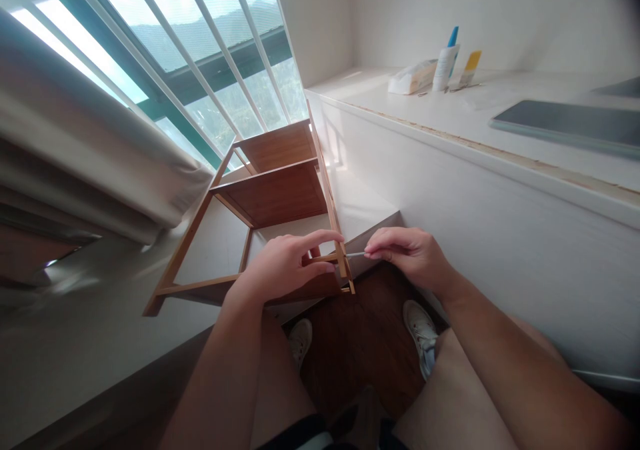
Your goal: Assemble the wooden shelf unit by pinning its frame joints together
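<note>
A wooden shelf rack (273, 193) lies on its side on a white window ledge (100, 330). My left hand (287, 263) is closed around the near corner of its frame, thumb and fingers on the leg and crossbar. My right hand (407, 253) pinches a thin metal tool (355, 255), maybe a hex key or screw, with its tip against the outer side of the rack's leg. Both hands meet at that corner joint.
A white counter (450, 113) to the right holds a tissue pack (413, 77), two tubes (446, 63) and a dark tablet (570, 123). A curtain (75, 157) hangs at left before the barred window (200, 57). My shoes (420, 330) rest on dark wood floor.
</note>
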Available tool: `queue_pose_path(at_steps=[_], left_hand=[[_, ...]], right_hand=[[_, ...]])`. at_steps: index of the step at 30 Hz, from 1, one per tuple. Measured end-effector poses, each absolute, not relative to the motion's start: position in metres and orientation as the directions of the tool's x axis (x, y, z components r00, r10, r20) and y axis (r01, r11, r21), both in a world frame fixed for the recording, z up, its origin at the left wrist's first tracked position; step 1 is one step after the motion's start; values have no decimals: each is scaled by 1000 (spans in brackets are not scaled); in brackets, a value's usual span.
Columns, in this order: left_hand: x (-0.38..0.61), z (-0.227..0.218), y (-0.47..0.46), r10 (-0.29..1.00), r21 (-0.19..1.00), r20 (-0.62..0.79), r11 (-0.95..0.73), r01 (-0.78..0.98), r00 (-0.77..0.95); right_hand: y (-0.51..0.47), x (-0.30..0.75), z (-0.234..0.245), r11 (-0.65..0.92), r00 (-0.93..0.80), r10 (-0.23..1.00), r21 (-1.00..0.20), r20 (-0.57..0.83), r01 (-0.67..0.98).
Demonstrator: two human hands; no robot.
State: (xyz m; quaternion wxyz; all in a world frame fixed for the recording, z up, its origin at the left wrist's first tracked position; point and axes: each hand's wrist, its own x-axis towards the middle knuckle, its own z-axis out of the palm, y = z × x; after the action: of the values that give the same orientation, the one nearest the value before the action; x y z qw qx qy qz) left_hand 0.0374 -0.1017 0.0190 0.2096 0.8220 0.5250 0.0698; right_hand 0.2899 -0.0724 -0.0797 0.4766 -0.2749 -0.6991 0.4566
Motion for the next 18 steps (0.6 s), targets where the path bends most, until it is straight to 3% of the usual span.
queue_pose_path(at_steps=[8,18], left_hand=[[37,18,-101,888,446,-98,-364,818,449],[37,19,-101,889,435,-98,-366,823,447]], right_hand=[[-75,283,-79,532,-354,774,-842,525,-86],[-75,285,-80,428,-357,832,-901,425,-74]])
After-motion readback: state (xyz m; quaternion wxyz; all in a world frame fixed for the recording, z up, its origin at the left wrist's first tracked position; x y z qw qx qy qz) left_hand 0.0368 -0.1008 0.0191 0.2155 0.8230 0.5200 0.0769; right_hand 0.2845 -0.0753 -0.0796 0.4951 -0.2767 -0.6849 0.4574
